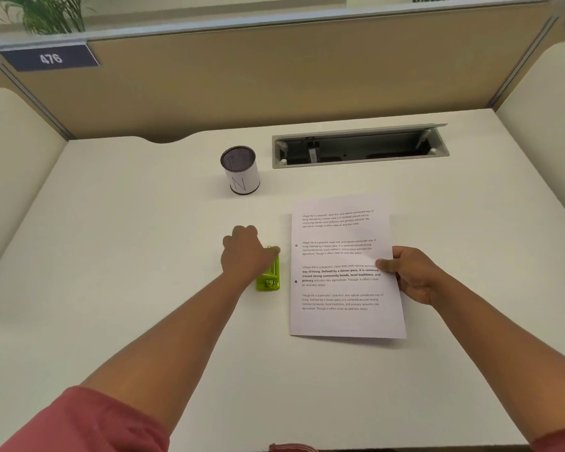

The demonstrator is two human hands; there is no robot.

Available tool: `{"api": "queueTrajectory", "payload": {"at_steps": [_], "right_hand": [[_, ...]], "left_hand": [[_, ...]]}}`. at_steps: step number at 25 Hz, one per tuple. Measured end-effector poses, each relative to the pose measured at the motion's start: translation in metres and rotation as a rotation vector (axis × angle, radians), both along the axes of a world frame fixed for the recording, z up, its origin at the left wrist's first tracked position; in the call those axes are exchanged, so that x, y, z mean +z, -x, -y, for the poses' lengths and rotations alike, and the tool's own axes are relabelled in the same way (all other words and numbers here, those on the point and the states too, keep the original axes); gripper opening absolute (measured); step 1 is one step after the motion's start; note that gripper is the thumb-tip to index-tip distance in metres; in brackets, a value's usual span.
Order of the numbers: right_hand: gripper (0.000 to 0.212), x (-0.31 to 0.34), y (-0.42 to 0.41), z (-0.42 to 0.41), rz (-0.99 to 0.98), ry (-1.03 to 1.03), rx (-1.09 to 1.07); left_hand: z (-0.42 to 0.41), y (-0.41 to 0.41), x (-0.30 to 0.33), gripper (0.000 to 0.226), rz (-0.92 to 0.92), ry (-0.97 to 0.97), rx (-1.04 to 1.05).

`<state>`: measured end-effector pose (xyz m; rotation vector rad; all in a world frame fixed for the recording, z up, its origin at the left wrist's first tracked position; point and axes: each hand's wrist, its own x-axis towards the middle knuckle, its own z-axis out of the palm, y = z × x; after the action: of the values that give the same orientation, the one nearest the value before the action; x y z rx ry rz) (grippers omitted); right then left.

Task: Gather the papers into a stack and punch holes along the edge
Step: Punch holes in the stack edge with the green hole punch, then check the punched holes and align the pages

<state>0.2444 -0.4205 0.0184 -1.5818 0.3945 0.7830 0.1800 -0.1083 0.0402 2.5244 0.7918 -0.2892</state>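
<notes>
Left hand [243, 252] gripping punch [269, 275], right hand [411, 275] pinching papers [340, 288]

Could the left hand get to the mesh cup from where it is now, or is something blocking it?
Probably yes. The left hand rests on the green hole punch, and the mesh cup stands beyond it on bare desk with nothing between. The hand would have to leave the punch first.

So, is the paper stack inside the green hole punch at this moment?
No, the paper stack lies apart from the green hole punch, held by the right hand, with two holes already showing along its left edge.
</notes>
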Motion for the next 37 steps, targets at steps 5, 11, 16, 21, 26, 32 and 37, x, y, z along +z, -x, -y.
{"api": "queueTrajectory", "payload": {"at_steps": [5, 11, 16, 21, 26, 32, 37], "right_hand": [[0.025, 0.011, 0.004, 0.02, 0.029, -0.046, -0.045], [0.026, 0.034, 0.013, 0.04, 0.13, -0.12, -0.067], [0.024, 0.048, 0.023, 0.046, 0.273, -0.121, -0.105], [0.022, 0.062, 0.03, 0.047, 0.475, -0.137, -0.21], [0.027, 0.069, 0.038, 0.045, 0.631, -0.128, -0.252], [0.036, 0.056, 0.052, 0.04, 0.624, -0.053, -0.222], [0.039, 0.056, 0.056, 0.041, 0.647, -0.035, -0.221]], "left_hand": [[0.039, -0.006, -0.003, 0.09, 0.205, 0.611, 0.033], [0.071, -0.017, -0.001, 0.061, 0.071, 1.197, 0.161], [0.087, -0.02, 0.011, 0.033, 0.197, 1.266, 0.077], [0.104, -0.021, 0.028, 0.019, 0.449, 1.055, -0.052], [0.118, -0.02, 0.037, 0.027, 0.603, 0.965, -0.077], [0.125, -0.009, 0.02, 0.033, 0.585, 0.942, -0.118], [0.126, -0.012, 0.015, 0.028, 0.589, 0.967, -0.129]]}}
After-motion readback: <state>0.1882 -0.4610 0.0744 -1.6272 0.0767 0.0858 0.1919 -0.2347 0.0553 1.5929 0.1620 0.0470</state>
